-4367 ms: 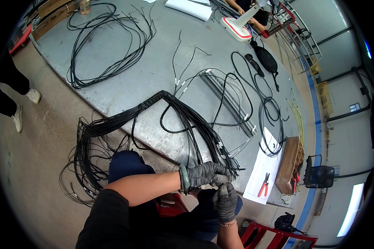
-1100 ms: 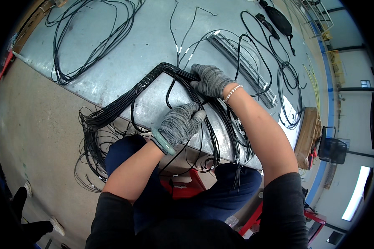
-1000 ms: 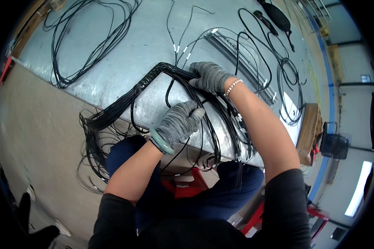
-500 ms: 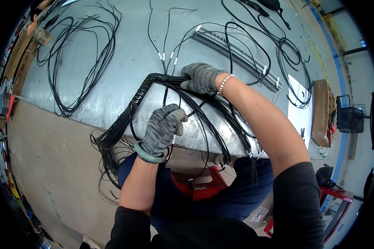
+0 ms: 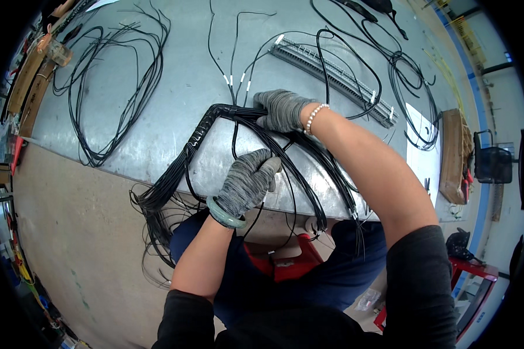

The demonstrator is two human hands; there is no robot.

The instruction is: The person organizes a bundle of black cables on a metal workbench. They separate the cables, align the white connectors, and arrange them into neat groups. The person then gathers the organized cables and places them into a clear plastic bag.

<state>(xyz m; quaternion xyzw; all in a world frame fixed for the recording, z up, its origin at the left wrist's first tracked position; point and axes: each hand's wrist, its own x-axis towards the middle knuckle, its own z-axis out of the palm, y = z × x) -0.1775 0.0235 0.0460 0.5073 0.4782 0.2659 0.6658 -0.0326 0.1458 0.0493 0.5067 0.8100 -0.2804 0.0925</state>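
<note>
A thick black cable bundle (image 5: pixel 202 132), bound with tape and bent at a corner, lies on the metal table and fans out into loose strands. My right hand (image 5: pixel 284 110), in a grey knit glove, is closed around the bundle just right of the bend. Below it, my left hand (image 5: pixel 247 181), gloved alike, has its fingers closed on a thin black cable (image 5: pixel 252 228) that hangs down past the table edge. Branching cables (image 5: pixel 301 195) run from the bundle to the front edge, beside my left hand. The fingertips of my right hand are partly hidden.
A slotted grey strip (image 5: pixel 335 78) lies beyond my right arm. Coils of black cable rest at the left (image 5: pixel 119 136) and far right (image 5: pixel 397 58). A cardboard box (image 5: pixel 452 154) stands at the right edge, near white paper (image 5: pixel 419 148). A red stool (image 5: pixel 300 259) shows between my legs.
My left hand has moved to the right, closer to the branching cables, with its fingers still closed. My right hand keeps its grip on the bundle. The whole view has shifted slightly.
</note>
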